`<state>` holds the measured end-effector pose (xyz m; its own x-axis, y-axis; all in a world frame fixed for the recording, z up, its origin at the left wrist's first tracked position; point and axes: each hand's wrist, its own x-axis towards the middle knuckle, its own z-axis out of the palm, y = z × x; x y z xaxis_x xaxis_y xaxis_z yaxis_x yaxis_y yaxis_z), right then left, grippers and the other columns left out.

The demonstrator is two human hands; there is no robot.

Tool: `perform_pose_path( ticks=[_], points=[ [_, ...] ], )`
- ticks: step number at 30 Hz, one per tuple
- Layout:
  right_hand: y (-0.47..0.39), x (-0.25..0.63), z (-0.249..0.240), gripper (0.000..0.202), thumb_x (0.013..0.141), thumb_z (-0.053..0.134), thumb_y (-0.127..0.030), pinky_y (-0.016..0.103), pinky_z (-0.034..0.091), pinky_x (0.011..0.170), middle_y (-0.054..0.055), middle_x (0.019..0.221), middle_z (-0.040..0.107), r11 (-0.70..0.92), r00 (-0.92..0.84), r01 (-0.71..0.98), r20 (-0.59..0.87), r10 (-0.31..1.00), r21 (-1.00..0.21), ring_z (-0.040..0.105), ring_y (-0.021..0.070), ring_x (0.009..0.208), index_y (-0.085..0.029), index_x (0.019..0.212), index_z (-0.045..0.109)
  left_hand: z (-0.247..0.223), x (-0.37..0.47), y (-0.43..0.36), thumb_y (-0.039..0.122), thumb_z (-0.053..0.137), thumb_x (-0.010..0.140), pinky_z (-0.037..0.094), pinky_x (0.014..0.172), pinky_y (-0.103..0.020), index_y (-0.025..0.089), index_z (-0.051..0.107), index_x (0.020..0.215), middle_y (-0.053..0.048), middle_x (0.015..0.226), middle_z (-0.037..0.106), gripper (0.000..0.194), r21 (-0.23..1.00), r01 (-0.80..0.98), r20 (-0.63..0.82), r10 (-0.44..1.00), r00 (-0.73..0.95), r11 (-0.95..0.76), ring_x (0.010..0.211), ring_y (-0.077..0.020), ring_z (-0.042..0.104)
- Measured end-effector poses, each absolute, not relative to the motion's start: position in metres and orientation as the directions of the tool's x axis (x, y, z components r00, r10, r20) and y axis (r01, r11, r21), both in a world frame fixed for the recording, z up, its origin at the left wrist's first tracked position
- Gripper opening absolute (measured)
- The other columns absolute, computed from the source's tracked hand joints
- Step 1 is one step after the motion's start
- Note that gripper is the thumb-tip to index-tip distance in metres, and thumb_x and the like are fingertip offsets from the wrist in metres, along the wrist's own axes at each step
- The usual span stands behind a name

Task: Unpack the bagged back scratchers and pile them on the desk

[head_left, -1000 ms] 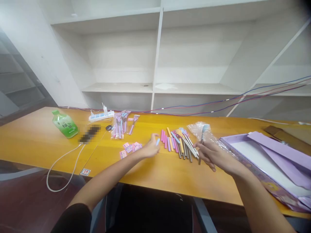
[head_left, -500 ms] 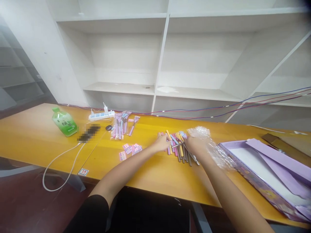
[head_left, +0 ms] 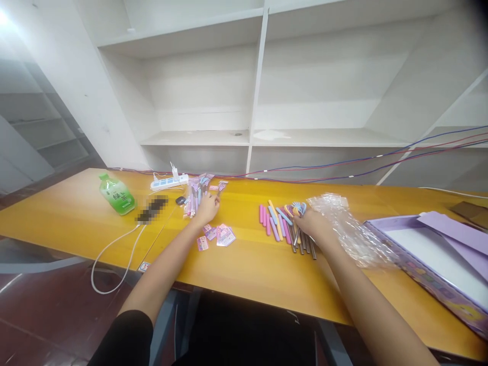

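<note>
My left hand (head_left: 208,207) is over the lower part of a bagged back scratcher (head_left: 221,187) with a purple claw head. Its fingers look partly stretched out, and I see no firm grip. Beside it lie several more back scratchers in clear bags (head_left: 193,195). My right hand (head_left: 315,226) is closed at the heads of a pile of loose back scratchers (head_left: 297,209), with metal rods pointing toward me; its fingertips are partly hidden. Left of that pile lie loose pastel handles (head_left: 273,223) in pink, purple, yellow and blue. Printed cards (head_left: 225,236) rest nearer the front edge.
Crumpled clear plastic bags (head_left: 351,234) lie right of the pile, against a purple box (head_left: 430,264). A green bottle (head_left: 117,195), a blurred-out object (head_left: 152,209) with a white cable, and a power strip (head_left: 170,181) are at left. White shelves (head_left: 198,137) stand behind.
My left hand has moved left from the loose handles to the bagged back scratchers, uncovering the handles. My right hand stays at the pile. The camera view has shifted slightly.
</note>
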<state>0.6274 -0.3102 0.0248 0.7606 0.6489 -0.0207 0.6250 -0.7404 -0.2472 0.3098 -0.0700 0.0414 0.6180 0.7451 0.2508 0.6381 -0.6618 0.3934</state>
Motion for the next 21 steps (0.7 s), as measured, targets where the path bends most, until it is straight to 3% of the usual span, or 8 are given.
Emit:
perform_pose_path(
  ticks=[5,9,12,18,21],
  points=[
    [-0.32,0.615,0.038,0.049,0.102,0.052,-0.045,0.04,0.049,0.084,0.029,0.118,0.072,-0.735,0.767,0.63,0.051,0.64,-0.251,0.072,0.0375,0.105,-0.004,0.123,0.068,0.028,0.312,-0.062,0.023,0.067,0.096,0.033,0.119,-0.05,0.009,0.066,0.134,-0.025,0.138,0.062,0.041,0.205,0.735,0.232,0.761,0.606,-0.647,0.146,-0.0404,0.041],
    [-0.342,0.598,0.05,0.048,0.105,0.045,-0.046,0.04,0.047,0.084,0.025,0.127,0.069,-0.716,0.766,0.638,0.143,0.627,-0.283,0.069,0.0364,0.111,-0.008,0.13,0.063,0.032,0.326,-0.06,0.013,0.062,0.092,0.036,0.114,-0.049,0.002,0.065,0.129,-0.028,0.129,0.067,0.038,0.136,0.779,0.209,0.786,0.581,-0.612,0.137,-0.0401,0.049],
    [-0.367,0.577,0.051,0.04,0.105,0.043,-0.046,0.037,0.046,0.079,0.016,0.122,0.072,-0.672,0.741,0.666,0.186,0.645,-0.323,0.069,0.0306,0.105,-0.018,0.122,0.065,0.043,0.331,-0.06,0.013,0.063,0.09,0.039,0.11,-0.049,0.002,0.066,0.124,-0.028,0.122,0.07,0.036,0.132,0.789,0.194,0.796,0.573,-0.6,0.129,-0.0402,0.055],
    [-0.416,0.517,0.03,0.031,0.1,0.053,-0.048,0.034,0.045,0.068,0.006,0.091,0.069,-0.339,0.649,0.681,0.32,0.69,-0.649,0.064,0.0219,0.078,-0.022,0.108,0.067,0.077,0.315,-0.093,0.022,0.047,0.102,0.042,0.105,-0.048,0.007,0.065,0.115,-0.026,0.122,0.068,0.027,0.217,0.733,0.213,0.764,0.609,-0.645,0.127,-0.0388,0.056],
    [-0.424,0.491,0.018,0.04,0.102,0.052,-0.055,0.032,0.049,0.064,0.006,0.098,0.068,-0.146,0.62,0.51,0.245,0.746,-0.847,0.062,0.0183,0.072,-0.022,0.122,0.063,0.087,0.288,-0.136,0.031,0.04,0.108,0.051,0.088,-0.038,0.014,0.064,0.108,-0.014,0.104,0.071,0.029,0.317,0.648,0.138,0.709,0.691,-0.693,0.1,-0.0276,0.066]
  ],
)
